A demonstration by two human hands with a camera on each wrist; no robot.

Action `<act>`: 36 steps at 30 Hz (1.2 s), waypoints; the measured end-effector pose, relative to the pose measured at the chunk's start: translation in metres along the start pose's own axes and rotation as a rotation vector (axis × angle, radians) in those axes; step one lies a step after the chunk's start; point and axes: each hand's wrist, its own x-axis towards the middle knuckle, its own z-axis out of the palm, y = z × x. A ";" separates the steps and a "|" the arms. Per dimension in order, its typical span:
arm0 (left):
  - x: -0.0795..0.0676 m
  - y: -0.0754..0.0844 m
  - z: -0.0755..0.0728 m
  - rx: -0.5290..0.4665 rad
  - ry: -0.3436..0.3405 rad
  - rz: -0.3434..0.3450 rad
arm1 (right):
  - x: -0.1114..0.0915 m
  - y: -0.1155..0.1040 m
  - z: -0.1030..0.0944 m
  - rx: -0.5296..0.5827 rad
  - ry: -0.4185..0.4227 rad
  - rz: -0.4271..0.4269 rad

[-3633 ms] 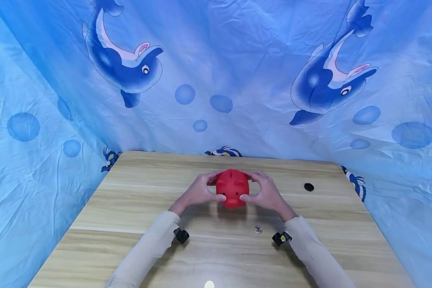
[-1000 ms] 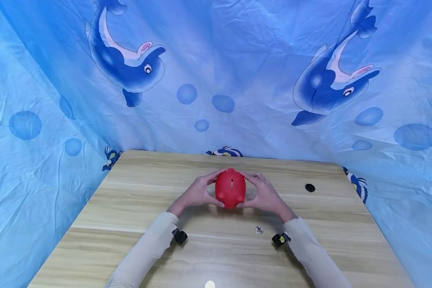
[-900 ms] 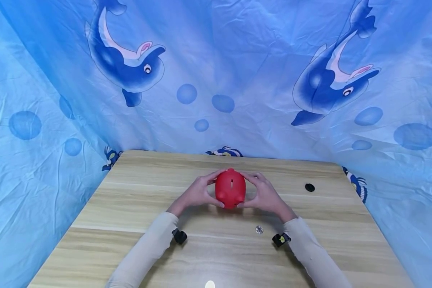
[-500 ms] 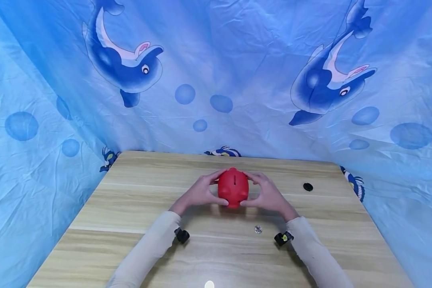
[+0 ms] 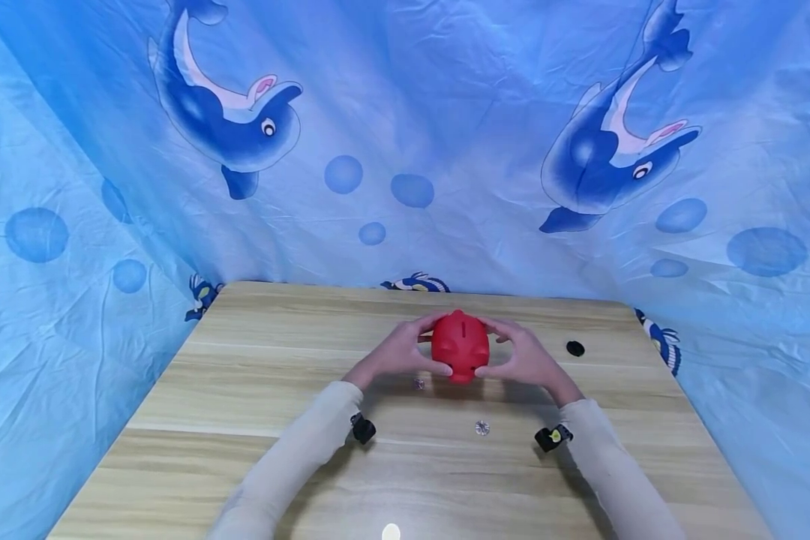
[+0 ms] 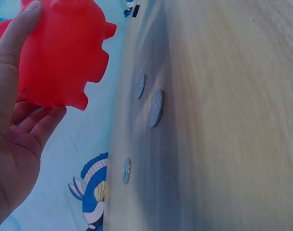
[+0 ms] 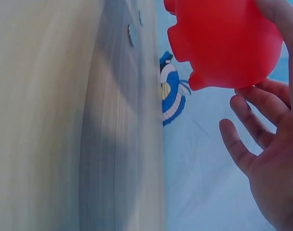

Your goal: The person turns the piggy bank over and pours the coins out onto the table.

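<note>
A red piggy bank (image 5: 460, 346) with a slot in its top is held up off the table between both hands. My left hand (image 5: 405, 351) grips its left side, thumb at the front and fingers behind. On the opposite side my right hand (image 5: 523, 361) holds it the same way; some of its fingers stand free in the right wrist view. Silver coins lie on the wooden table below: one coin (image 5: 482, 428) towards the front and another coin (image 5: 419, 384) near the left thumb. Three show in the left wrist view, including a larger-looking coin (image 6: 156, 108).
Toward the table's (image 5: 277, 330) back right lies a small black disc (image 5: 575, 348). A blue dolphin-printed curtain (image 5: 405, 135) encloses the back and sides. Each wrist wears a small black camera, such as the left camera (image 5: 362, 428). A bright white spot sits at the front edge.
Both hands have shifted right with the piggy bank, which has tipped back and forth, its face dipping and showing again. A coin now shows left of it on the table.
</note>
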 end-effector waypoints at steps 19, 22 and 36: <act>0.020 0.002 0.039 -0.045 -0.083 -0.005 | -0.033 0.028 -0.014 -0.031 -0.004 0.063; 0.020 0.001 0.042 -0.042 -0.089 -0.034 | -0.035 0.033 -0.013 -0.023 -0.007 0.070; 0.019 -0.007 0.045 -0.050 -0.108 -0.090 | -0.034 0.050 -0.006 0.015 -0.024 0.075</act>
